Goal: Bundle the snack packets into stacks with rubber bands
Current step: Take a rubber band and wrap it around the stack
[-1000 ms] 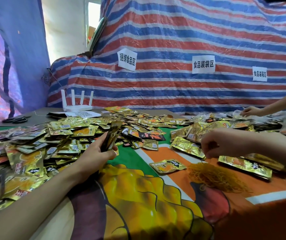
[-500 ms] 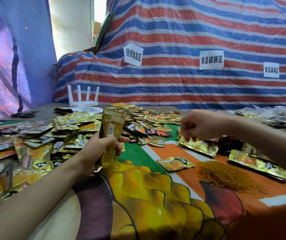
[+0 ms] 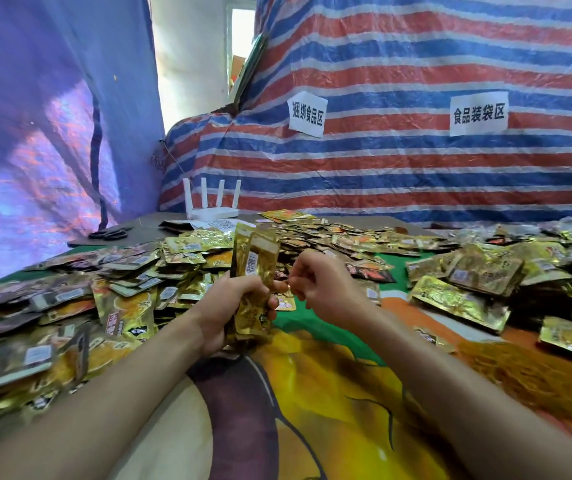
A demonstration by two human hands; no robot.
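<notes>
On my far left lies a big heap of loose packets (image 3: pixel 121 299), spread flat over the table (image 3: pixel 329 393). Behind the heap I can see black scissors (image 3: pixel 109 233) and a white router (image 3: pixel 211 211).

Next comes my left hand (image 3: pixel 229 306). It grips a small stack of packets (image 3: pixel 255 271) round the lower half and holds it up on end above the table. The tops stick out above my fingers.

Just beside the stack is my right hand (image 3: pixel 326 289). Its fingers are curled and the tips are pinched close together near the stack. It may hold a rubber band, but it is too small to see, so I cannot tell.

Further right are more gold packets (image 3: pixel 461 296), and near my right arm is the pile of rubber bands (image 3: pixel 519 372).

I think the packets are light, thin and bendy. The shiny foil looks slippery, so the stack could fan out or slide apart. I would squeeze it in the middle, flat sides pressed together, and keep my thumb clear of the place where the band should go.
</notes>
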